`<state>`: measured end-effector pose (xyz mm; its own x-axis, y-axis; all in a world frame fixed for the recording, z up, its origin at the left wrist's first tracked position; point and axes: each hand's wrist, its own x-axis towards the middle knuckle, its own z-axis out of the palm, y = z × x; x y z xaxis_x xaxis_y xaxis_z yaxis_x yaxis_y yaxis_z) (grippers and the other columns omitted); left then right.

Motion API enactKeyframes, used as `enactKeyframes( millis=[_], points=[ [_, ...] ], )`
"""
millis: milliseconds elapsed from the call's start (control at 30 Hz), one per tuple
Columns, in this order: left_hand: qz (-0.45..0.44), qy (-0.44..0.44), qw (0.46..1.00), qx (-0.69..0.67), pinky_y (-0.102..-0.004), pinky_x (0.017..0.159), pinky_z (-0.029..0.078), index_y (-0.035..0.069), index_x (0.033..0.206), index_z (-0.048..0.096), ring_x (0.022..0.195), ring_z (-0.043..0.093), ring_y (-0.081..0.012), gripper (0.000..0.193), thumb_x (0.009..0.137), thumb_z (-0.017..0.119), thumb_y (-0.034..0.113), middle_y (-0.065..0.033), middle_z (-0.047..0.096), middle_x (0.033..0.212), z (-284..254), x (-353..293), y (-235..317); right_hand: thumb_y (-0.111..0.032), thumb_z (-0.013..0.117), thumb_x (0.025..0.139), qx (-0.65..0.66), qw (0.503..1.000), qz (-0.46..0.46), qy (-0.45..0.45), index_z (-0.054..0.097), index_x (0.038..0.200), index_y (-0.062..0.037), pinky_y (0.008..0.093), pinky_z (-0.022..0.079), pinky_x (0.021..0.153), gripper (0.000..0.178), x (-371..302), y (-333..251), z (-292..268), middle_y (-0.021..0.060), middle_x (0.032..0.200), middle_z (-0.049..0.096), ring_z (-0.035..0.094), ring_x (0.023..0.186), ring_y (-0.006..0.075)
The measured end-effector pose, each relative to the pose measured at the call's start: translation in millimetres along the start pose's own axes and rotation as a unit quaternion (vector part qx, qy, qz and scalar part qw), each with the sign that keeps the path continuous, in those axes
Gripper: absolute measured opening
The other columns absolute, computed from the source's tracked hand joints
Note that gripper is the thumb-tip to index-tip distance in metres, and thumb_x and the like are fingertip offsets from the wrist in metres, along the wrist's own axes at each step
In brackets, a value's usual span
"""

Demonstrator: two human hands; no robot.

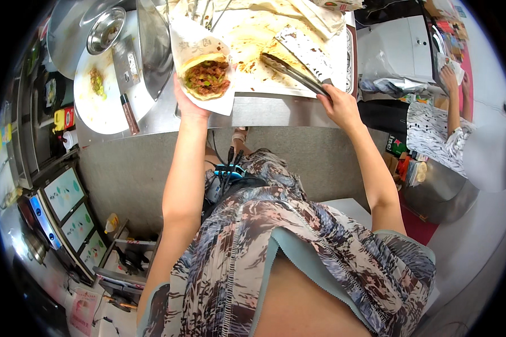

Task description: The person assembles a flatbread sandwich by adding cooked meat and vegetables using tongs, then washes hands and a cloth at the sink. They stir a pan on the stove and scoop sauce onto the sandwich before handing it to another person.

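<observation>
My left hand [190, 104] is closed round a white paper sleeve [188, 36], holding it from below. Inside the sleeve, its open side facing up, is a stuffed flatbread [207, 77] with chopped brown meat and green bits. In my right hand [341, 105] is a pair of metal tongs [292, 71], gripped near the handle end. The tips of the tongs reach over large browned flatbreads [247, 42] on a white-covered tray. Beside the tips lies a pale strip with brown spots [306, 51]; I cannot tell what it is.
On the left, a round white cutting board [90, 121] carries a cleaver [125, 67], chopped food scraps [97, 83] and a metal bowl [105, 31]. A steel counter edge [281, 112] runs in front of me. At the right, another person's hand [448, 77] holds something white.
</observation>
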<state>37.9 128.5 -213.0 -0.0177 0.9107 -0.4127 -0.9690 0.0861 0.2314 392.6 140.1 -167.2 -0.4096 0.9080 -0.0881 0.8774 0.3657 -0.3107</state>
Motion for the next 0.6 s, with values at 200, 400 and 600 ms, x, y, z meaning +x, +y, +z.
enactKeyframes(
  millis=[200,400,600],
  points=[
    [-0.002,0.018,1.000,0.020,-0.0554,0.101,0.042,0.009,0.138,0.040,0.125,0.045,-0.0390,0.062,0.094,0.028,0.051,-0.0197,0.044,0.138,31.6,-2.4,-13.4,-0.018,0.069,0.083,0.105,0.990,-0.030,0.086,0.062,0.101,-0.0018,0.0347,0.051,0.060,0.025,-24.0,-48.7,-51.0,0.0134,0.084,0.066,0.065,0.071,0.0299],
    [-0.028,0.008,1.000,0.003,-0.0503,0.100,0.043,0.010,0.137,0.044,0.123,0.048,-0.0343,0.062,0.094,0.033,0.053,-0.0173,0.048,0.135,41.0,3.3,-29.4,-0.014,0.070,0.080,0.025,0.994,-0.088,0.065,0.059,0.107,-0.0045,0.0340,0.047,0.054,0.031,-10.9,-98.3,-85.5,0.0078,0.074,0.058,0.060,0.062,0.0255],
    [-0.058,0.009,0.998,-0.008,-0.0479,0.098,0.045,0.009,0.134,0.046,0.118,0.052,-0.0320,0.058,0.095,0.037,0.050,-0.0158,0.053,0.130,44.3,2.4,-30.4,-0.015,0.069,0.080,-0.053,0.989,-0.131,0.050,0.058,0.108,-0.0061,0.0345,0.046,0.055,0.031,-5.6,-106.9,-99.9,0.0062,0.073,0.057,0.059,0.063,0.0236]
  ],
)
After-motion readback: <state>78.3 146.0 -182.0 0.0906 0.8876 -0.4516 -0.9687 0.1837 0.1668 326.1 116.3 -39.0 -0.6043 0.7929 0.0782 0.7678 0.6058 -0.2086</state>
